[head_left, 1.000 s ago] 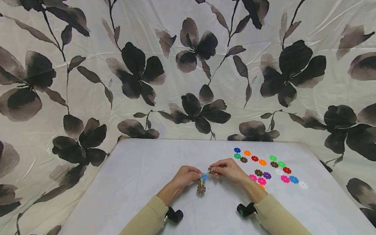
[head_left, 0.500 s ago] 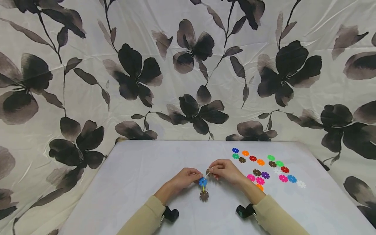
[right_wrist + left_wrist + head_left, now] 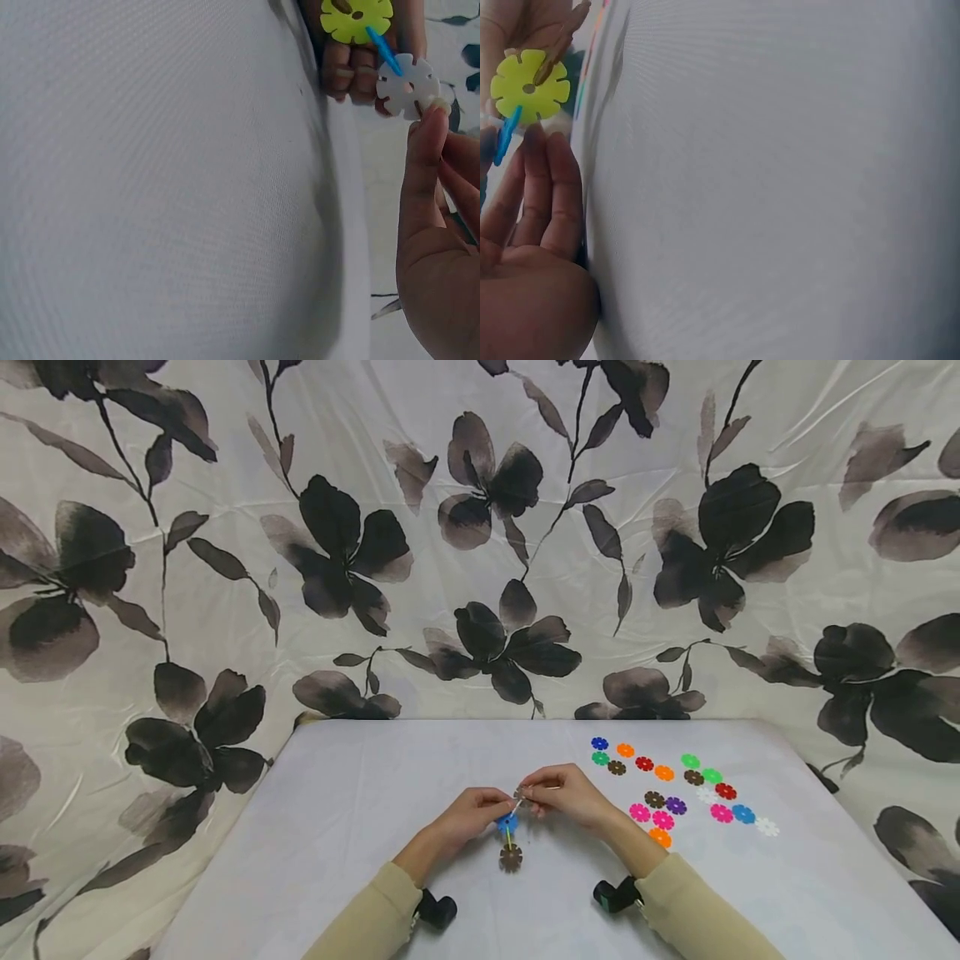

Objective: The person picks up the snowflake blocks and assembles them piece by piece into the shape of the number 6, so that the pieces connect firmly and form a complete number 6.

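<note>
Near the middle of the table, a short chain of slotted flower-shaped plastic discs hangs between both hands. My left hand (image 3: 468, 814) pinches the blue disc (image 3: 507, 824) at its upper edge. Below it, a yellow disc (image 3: 529, 86) is slotted on, seen edge-on from the head, with a brown disc (image 3: 511, 858) at the bottom end. A white disc (image 3: 405, 82) joins the blue one on the upper side. My right hand (image 3: 573, 793) pinches another brown disc (image 3: 519, 794) at the white disc's edge; fingertips partly hide whether the slots are engaged.
Loose discs in many colours lie on the white table (image 3: 360, 768) to the right, among them a purple disc (image 3: 676, 806), an orange disc (image 3: 660, 838) and a dark blue disc (image 3: 600, 743). A floral cloth (image 3: 420, 668) hangs behind the table's far edge.
My right hand has moved a little left with its brown disc, closer to my left hand. The hanging chain has turned slightly. The head view has shifted a little.
</note>
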